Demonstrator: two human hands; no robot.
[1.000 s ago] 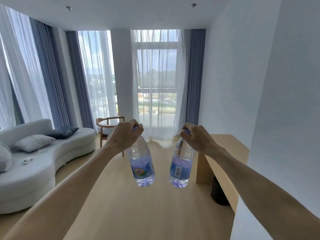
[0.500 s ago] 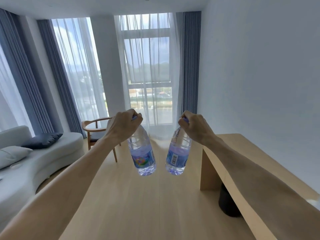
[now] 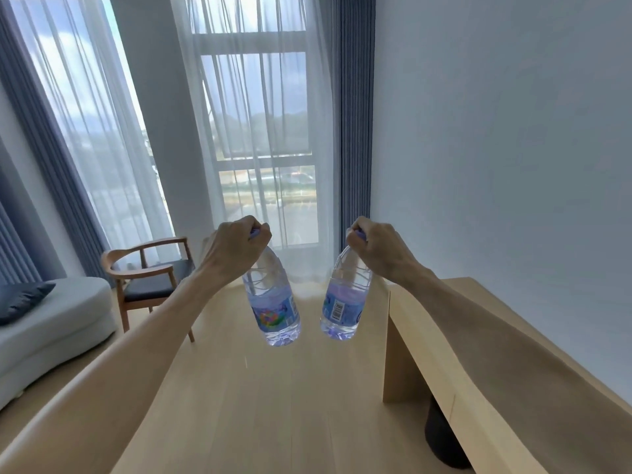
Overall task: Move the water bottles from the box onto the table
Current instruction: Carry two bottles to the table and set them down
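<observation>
Your view has swung right since a moment ago — the table (image 3: 506,323) looms larger. Your left hand (image 3: 236,248) grips one bottle (image 3: 273,302) by its cap, your right hand (image 3: 376,248) the other bottle (image 3: 345,302) — both hanging over the floor (image 3: 273,405).

You had one view only, from the camera on your head. It faced forward and slightly down along both outstretched forearms toward the window (image 3: 260,138), with the table (image 3: 485,340) running along its right edge, near you, and the floor (image 3: 266,405) below.
</observation>
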